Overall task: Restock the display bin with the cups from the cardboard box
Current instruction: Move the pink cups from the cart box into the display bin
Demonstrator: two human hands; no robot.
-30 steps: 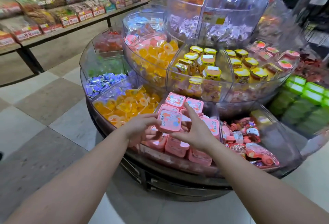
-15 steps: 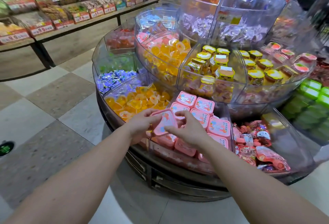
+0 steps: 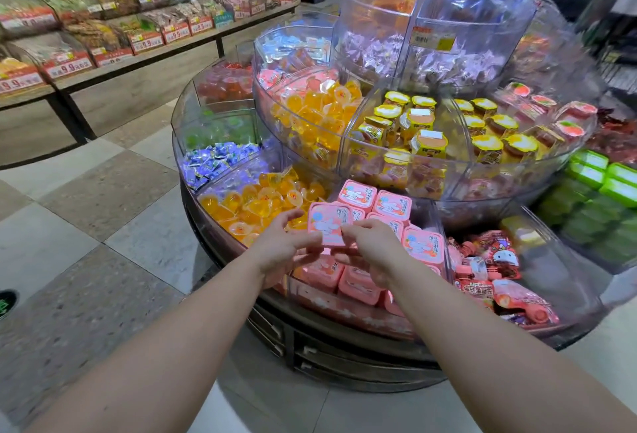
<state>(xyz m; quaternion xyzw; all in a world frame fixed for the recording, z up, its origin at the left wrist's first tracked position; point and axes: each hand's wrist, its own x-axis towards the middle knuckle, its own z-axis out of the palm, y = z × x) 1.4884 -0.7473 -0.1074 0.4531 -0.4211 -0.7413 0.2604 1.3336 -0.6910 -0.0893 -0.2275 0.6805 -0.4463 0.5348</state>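
A pink square cup (image 3: 327,224) with a cartoon lid is tilted toward me above the display bin (image 3: 344,310). My left hand (image 3: 284,248) grips its left side and my right hand (image 3: 374,246) pinches its right lower corner. Beneath and behind it, several more pink cups (image 3: 393,207) lie stacked in the clear plastic bin, in the lowest tier of a round display. The cardboard box is out of sight.
Orange jelly cups (image 3: 255,201) fill the bin to the left, red character snack packs (image 3: 496,277) the bin to the right. Yellow pudding jars (image 3: 417,129) sit in the tier above. Green cups (image 3: 603,177) lie far right. Shelves of packaged snacks (image 3: 103,29) line the left aisle.
The held pink cup has tipped from lying flat to tilted toward me, and both hands have shifted slightly to the bin's left front. The camera has moved, sliding the display rightward in view.
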